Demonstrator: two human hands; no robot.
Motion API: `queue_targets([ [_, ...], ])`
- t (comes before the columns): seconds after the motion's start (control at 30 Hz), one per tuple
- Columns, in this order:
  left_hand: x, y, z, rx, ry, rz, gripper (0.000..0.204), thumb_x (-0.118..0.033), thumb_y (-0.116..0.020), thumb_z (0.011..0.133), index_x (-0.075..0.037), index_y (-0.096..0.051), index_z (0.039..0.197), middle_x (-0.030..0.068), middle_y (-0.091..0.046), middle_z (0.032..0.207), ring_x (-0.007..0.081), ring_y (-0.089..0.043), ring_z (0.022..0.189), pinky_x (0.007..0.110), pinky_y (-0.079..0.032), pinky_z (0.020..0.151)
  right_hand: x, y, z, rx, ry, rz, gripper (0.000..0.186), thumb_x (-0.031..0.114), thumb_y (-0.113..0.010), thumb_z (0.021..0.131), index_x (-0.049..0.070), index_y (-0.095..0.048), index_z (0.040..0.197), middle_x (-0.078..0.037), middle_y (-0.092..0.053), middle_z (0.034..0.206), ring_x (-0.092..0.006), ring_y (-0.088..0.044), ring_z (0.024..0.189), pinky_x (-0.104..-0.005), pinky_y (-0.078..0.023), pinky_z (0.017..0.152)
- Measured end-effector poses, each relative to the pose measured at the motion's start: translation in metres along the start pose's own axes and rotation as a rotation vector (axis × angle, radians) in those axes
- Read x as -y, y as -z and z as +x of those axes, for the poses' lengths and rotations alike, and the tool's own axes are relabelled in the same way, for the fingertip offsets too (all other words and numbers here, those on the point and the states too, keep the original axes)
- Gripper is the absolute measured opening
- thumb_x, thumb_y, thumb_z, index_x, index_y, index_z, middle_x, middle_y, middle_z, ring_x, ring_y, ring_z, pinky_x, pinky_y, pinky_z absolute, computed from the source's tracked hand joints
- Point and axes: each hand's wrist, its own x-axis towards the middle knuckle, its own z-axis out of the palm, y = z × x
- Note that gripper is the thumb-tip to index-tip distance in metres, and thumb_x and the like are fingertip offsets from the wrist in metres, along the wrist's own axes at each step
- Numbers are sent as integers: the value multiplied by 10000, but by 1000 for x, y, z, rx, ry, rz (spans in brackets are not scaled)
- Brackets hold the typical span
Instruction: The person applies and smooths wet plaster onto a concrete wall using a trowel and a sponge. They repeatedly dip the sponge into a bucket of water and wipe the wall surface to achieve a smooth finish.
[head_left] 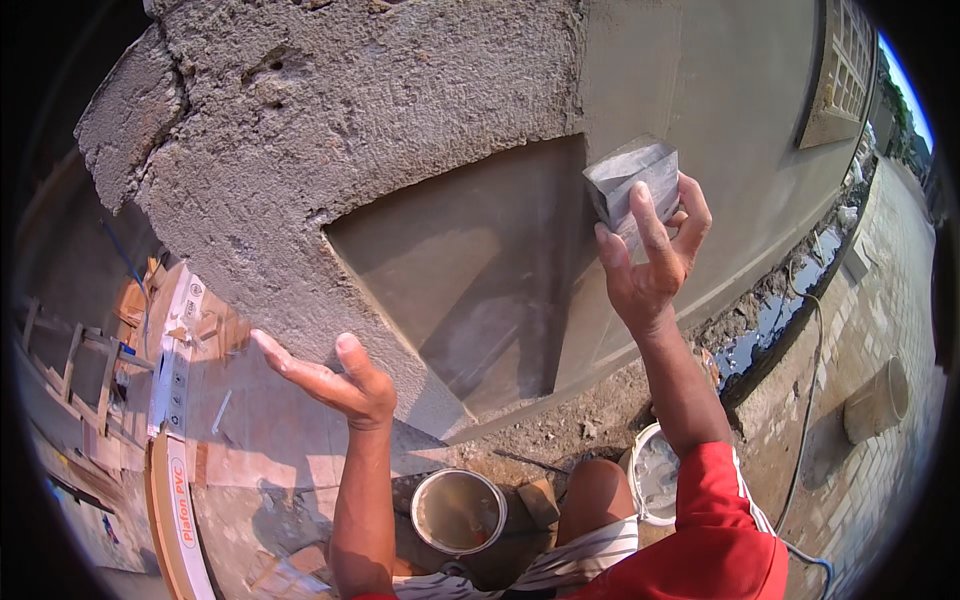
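A grey folded piece (632, 172) is at two o'clock, gripped between the thumb and fingers of my right hand (650, 282), just beside the smooth triangular recess (470, 280) in the middle of my view. At eight o'clock my left hand (362, 395) holds nothing, thumb and fingers spread wide near the rough wall (300, 170), and I cannot tell whether they touch it. Farther out, a round bucket (416, 512) of murky liquid stands at six o'clock.
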Motion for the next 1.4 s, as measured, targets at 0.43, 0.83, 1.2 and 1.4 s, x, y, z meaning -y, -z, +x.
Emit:
queue_targets([
  [0.43, 9, 3, -3, 31, -123, 17, 776, -62, -447, 896, -26, 31, 1507, 308, -70, 1526, 451, -111, 1422, 543, -102, 1148, 5, -13, 27, -163, -93, 74, 494, 89, -755, 735, 137, -649, 1215, -187, -402, 1290, -283, -460, 1139, -367, -443, 876],
  [0.83, 2, 4, -4, 67, -30, 4, 795, -87, -465, 893, -17, 37, 1504, 318, -77, 1521, 462, -132, 1412, 554, -105, 1143, -1, -8, 24, -185, -194, -31, 503, 100, -744, 774, 86, -613, 1260, -179, -417, 1274, -290, -470, 1150, -407, -423, 946],
  [1.2, 4, 0, -6, 32, -60, 2, 779, -86, -467, 893, 18, 18, 1493, 328, -95, 1513, 471, -141, 1407, 552, -116, 1143, 6, -10, 25, -173, -188, -3, 464, 113, -734, 790, 92, -629, 1242, -167, -411, 1292, -272, -465, 1138, -387, -416, 938],
  [1.4, 6, 1, -4, 27, -48, 21, 774, -111, -477, 905, 21, 8, 1494, 343, -112, 1503, 483, -178, 1394, 558, -162, 1129, 16, -14, 82, -95, 66, -75, 475, 114, -731, 811, 77, -604, 1267, -186, -428, 1292, -275, -493, 1158, -384, -443, 929],
])
